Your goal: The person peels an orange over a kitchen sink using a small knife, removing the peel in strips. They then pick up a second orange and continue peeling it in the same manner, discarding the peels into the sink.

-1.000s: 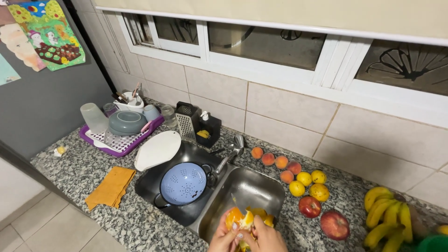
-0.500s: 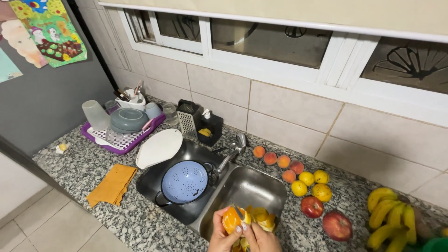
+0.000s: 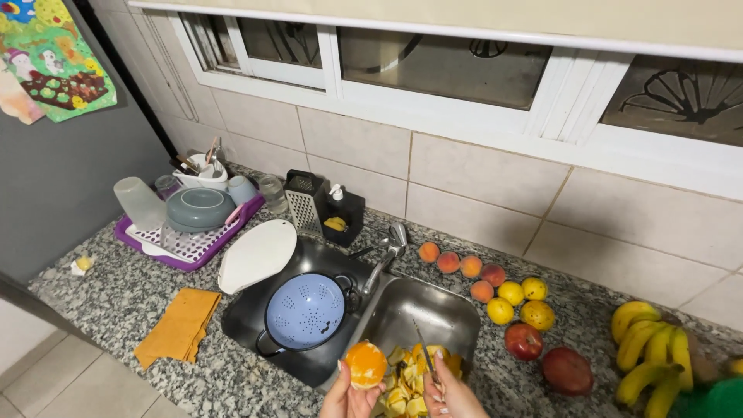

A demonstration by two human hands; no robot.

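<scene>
Left hand (image 3: 350, 393) at 6 o'clock, fingers curled around a peeled orange (image 3: 365, 364), now lifted clear above the near rim of the sink (image 3: 433, 313); 0.5 s ago it sat lower, tight against the other hand. Right hand (image 3: 451, 391) just at 3 o'clock of it, fingers closed on a knife (image 3: 425, 352), blade pointing up toward 12 and now apart from the fruit. Orange peels (image 3: 406, 387) piled in the right basin directly under both hands, same heap as before. Left basin at 9 o'clock holds a blue colander (image 3: 305, 311) with a white plate (image 3: 258, 254) leaning on its far rim, unchanged. Orange cloth (image 3: 179, 325) on the granite table (image 3: 116, 298) farther at 9. Peaches and lemons (image 3: 495, 286) in a row at 1 o'clock, two red apples (image 3: 546, 356) and bananas (image 3: 650, 348) at 3 o'clock. Purple dish rack (image 3: 190, 232) at 10 o'clock, no change.
</scene>
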